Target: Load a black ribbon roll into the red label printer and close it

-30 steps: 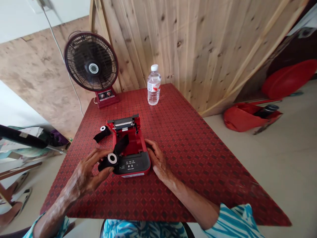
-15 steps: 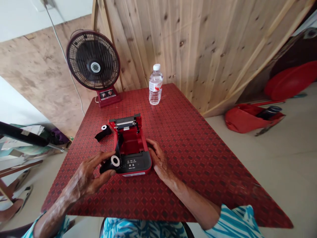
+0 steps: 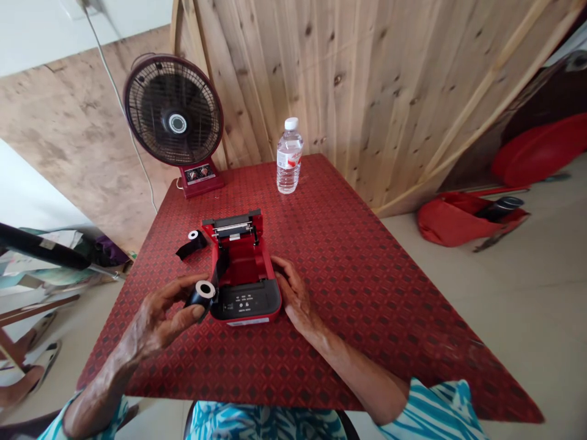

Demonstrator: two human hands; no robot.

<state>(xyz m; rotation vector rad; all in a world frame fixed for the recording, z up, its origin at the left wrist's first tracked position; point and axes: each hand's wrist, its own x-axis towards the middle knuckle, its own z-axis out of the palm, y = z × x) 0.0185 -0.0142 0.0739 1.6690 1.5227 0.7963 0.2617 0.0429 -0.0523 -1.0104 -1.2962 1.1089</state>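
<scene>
A small red and black label printer (image 3: 247,300) stands on the table with its lid tipped up at the back, and its inner bay shows. In my left hand (image 3: 167,311), between thumb and fingers, is a roll of black ribbon (image 3: 205,290) with a white core, held at the printer's front left corner. A black strip runs from this roll into the printer's left side. My right hand (image 3: 296,297) grips the printer's right side; its fingertips are partly hidden. Behind my left hand lies a second, smaller black ribbon roll (image 3: 192,243) with a loose end.
A dark red fan (image 3: 177,124) stands at the table's back left, with a water bottle (image 3: 288,157) to its right. A patterned red cloth covers the table (image 3: 348,293). On the floor at the right sits a red bag (image 3: 452,220). A wooden wall (image 3: 358,91) closes off the back.
My left hand has drawn the ribbon roll slightly left and up, away from the printer's front panel, and tilted it. My right hand and the printer stay put.
</scene>
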